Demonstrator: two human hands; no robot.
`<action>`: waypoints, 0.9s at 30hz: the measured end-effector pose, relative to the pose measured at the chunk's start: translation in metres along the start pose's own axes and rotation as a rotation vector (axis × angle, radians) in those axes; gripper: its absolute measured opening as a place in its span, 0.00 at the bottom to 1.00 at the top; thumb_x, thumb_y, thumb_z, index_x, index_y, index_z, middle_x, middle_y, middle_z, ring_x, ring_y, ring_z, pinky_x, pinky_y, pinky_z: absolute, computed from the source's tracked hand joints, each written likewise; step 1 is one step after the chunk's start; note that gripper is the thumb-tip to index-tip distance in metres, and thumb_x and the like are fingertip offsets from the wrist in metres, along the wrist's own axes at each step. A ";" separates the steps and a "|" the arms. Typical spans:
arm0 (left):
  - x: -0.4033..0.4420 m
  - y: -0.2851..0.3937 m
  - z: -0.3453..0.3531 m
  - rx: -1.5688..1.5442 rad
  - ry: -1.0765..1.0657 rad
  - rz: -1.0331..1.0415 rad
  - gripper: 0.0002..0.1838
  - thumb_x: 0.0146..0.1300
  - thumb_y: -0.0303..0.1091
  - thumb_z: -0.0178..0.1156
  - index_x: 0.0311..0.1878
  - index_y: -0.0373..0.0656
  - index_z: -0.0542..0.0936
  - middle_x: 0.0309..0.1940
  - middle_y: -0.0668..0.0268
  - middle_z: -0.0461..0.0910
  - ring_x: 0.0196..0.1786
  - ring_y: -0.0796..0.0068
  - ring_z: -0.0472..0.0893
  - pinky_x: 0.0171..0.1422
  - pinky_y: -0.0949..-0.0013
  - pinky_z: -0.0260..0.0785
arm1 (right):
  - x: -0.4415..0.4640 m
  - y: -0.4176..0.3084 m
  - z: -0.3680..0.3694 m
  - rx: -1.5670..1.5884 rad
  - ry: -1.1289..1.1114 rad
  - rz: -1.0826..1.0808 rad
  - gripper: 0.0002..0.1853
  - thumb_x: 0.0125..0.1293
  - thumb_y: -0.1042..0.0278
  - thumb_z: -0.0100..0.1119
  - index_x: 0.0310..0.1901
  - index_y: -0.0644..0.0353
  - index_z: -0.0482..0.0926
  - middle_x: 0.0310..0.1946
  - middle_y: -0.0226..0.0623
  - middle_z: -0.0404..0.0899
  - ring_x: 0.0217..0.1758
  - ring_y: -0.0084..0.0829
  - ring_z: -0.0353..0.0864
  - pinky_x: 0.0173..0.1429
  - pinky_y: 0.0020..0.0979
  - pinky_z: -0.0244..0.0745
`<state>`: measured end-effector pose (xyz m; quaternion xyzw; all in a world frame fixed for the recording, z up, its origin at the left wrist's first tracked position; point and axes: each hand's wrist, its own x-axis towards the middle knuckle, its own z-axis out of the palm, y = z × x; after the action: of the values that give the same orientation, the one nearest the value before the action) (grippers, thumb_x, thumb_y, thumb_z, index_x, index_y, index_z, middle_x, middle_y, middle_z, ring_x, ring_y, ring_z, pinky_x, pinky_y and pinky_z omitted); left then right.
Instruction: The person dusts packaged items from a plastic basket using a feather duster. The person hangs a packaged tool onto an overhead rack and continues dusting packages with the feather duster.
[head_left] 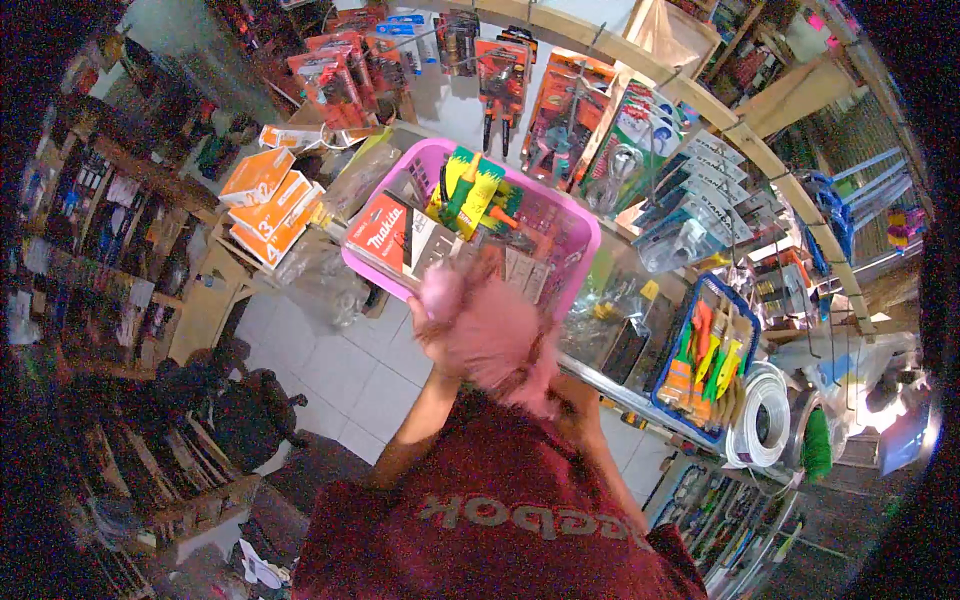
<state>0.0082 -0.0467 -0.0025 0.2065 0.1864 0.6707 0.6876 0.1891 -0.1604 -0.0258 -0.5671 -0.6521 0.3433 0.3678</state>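
Observation:
A pink cloth (505, 340), smeared by motion, is spread in front of my chest and over the near edge of a pink plastic basket (585, 245). My left hand (430, 335) is at the cloth's left side, just below the basket rim; its fingers are blurred and partly covered. My right hand (574, 398) is at the cloth's lower right and seems closed on it, with most fingers hidden. Inside the basket lie a red and white Makita packet (385, 238), a yellow and green packaged item (466, 190) and other flat packets (525, 270).
The basket is over a glass counter (600, 350). A blue basket (660, 385) of paint brushes (708, 360) and a white coil (760, 415) stand right. Orange boxes (270, 215) are stacked left. Packaged tools (503, 80) hang behind. White floor tiles (340, 375) show below.

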 end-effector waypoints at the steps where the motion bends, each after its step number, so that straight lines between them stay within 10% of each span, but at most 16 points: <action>1: 0.000 0.000 0.003 -0.082 -0.048 -0.009 0.42 0.62 0.70 0.34 0.69 0.47 0.58 0.65 0.55 0.63 0.67 0.54 0.60 0.73 0.50 0.46 | -0.002 0.005 0.002 0.007 0.012 -0.025 0.17 0.51 0.67 0.63 0.43 0.63 0.78 0.35 0.45 0.81 0.37 0.41 0.78 0.44 0.35 0.72; 3: 0.004 0.001 0.002 -0.292 -0.163 -0.040 0.42 0.62 0.70 0.34 0.69 0.47 0.58 0.65 0.55 0.62 0.68 0.54 0.60 0.73 0.50 0.46 | -0.004 0.017 0.006 0.019 0.028 -0.075 0.22 0.48 0.63 0.68 0.46 0.61 0.79 0.43 0.45 0.81 0.47 0.44 0.81 0.52 0.38 0.74; 9: 0.009 0.005 0.004 -0.403 -0.220 -0.078 0.43 0.62 0.70 0.34 0.70 0.46 0.56 0.65 0.55 0.62 0.68 0.54 0.59 0.73 0.50 0.46 | -0.016 0.043 -0.014 -0.096 0.104 -0.072 0.18 0.43 0.83 0.51 0.40 0.67 0.79 0.31 0.48 0.79 0.34 0.43 0.80 0.39 0.34 0.73; 12: 0.007 0.007 0.015 -0.076 0.062 -0.029 0.42 0.63 0.68 0.34 0.70 0.44 0.54 0.65 0.53 0.61 0.68 0.53 0.60 0.72 0.50 0.48 | -0.022 0.053 -0.015 -0.119 0.044 -0.087 0.22 0.45 0.74 0.60 0.47 0.62 0.79 0.42 0.46 0.81 0.47 0.45 0.81 0.53 0.39 0.74; 19: 0.018 0.011 0.028 -0.085 -0.031 0.000 0.35 0.69 0.58 0.31 0.68 0.40 0.58 0.62 0.57 0.65 0.64 0.61 0.66 0.68 0.56 0.56 | -0.021 0.047 -0.019 -0.087 0.254 0.158 0.18 0.46 0.71 0.59 0.42 0.64 0.79 0.43 0.48 0.80 0.44 0.45 0.81 0.46 0.38 0.76; 23: 0.012 0.006 0.011 -0.418 -0.171 -0.171 0.35 0.68 0.58 0.32 0.69 0.42 0.57 0.64 0.55 0.64 0.65 0.56 0.65 0.69 0.52 0.54 | -0.024 0.056 -0.005 -0.065 0.113 -0.159 0.17 0.49 0.70 0.61 0.42 0.67 0.79 0.41 0.48 0.81 0.42 0.41 0.81 0.44 0.37 0.75; 27: 0.009 0.004 0.042 -0.187 -0.119 -0.069 0.35 0.67 0.57 0.35 0.69 0.42 0.56 0.65 0.56 0.63 0.65 0.57 0.64 0.69 0.54 0.54 | -0.005 0.031 -0.006 0.010 0.472 0.091 0.10 0.55 0.68 0.56 0.29 0.68 0.74 0.24 0.46 0.75 0.28 0.38 0.75 0.32 0.34 0.66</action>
<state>0.0276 -0.0389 0.0351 0.1745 0.0890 0.6477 0.7363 0.2094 -0.1617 -0.0500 -0.6587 -0.5203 0.2207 0.4967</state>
